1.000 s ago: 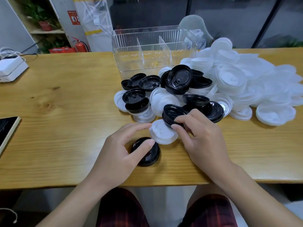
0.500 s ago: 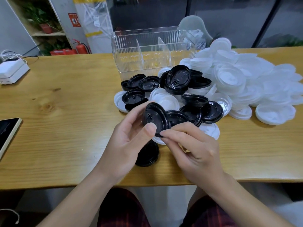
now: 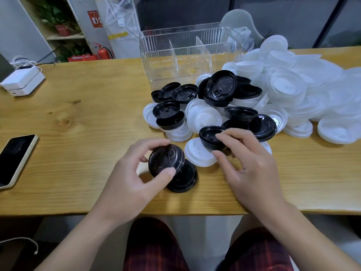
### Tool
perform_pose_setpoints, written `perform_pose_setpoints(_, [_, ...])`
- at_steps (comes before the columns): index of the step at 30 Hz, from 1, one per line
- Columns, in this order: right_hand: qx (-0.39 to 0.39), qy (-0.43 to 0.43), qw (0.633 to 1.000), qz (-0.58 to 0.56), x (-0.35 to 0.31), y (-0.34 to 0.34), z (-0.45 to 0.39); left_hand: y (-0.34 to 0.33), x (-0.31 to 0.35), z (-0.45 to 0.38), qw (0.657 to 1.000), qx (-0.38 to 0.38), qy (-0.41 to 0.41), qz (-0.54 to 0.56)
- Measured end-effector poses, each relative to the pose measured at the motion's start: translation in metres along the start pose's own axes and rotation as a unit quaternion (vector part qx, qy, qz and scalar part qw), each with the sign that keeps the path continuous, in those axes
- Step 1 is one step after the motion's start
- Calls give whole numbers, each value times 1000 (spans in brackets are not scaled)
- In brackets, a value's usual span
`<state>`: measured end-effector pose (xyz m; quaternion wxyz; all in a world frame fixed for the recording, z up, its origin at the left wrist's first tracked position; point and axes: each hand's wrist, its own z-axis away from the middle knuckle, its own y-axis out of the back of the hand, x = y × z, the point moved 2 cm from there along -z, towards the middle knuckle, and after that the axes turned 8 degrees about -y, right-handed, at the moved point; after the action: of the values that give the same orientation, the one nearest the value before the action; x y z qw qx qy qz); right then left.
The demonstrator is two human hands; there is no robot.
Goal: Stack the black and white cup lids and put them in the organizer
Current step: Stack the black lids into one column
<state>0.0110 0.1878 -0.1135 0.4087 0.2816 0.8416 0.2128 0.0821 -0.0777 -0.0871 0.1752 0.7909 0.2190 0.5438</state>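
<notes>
My left hand (image 3: pixel 125 178) holds a black lid (image 3: pixel 166 160) between thumb and fingers, tilted just above another black lid (image 3: pixel 185 179) lying on the table. My right hand (image 3: pixel 248 163) reaches over a white lid (image 3: pixel 197 153), with fingertips touching an upturned black lid (image 3: pixel 210 136) at the near edge of the pile. Several more black lids (image 3: pixel 220 88) and a big heap of white lids (image 3: pixel 304 94) lie behind. The clear organizer (image 3: pixel 185 55) with two dividers stands at the back, with nothing visible inside.
A phone (image 3: pixel 13 160) lies near the table's left edge. A white box with cables (image 3: pixel 23 80) sits at the far left. The wooden table's front edge (image 3: pixel 58 213) runs just in front of my lap.
My left hand has taken the black lid down and left, to just above the lid on the table. My right hand let go of it and moved right to another black lid.
</notes>
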Motion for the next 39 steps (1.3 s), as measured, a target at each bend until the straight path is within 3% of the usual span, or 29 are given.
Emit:
perform_pose_setpoints(6, [-22,-10,999,37,5,-7,0,-13,-2,11,996,-55,3,-69])
perform_pose_setpoints(17, [-14,-20,1000,9,4,-6,-1,-32,6,-1,993,-94,-12,-75])
perform_pose_setpoints(39, [-9,-25,999,-28,-4,1,0,-14,-6,14,993,-77,-17,-89])
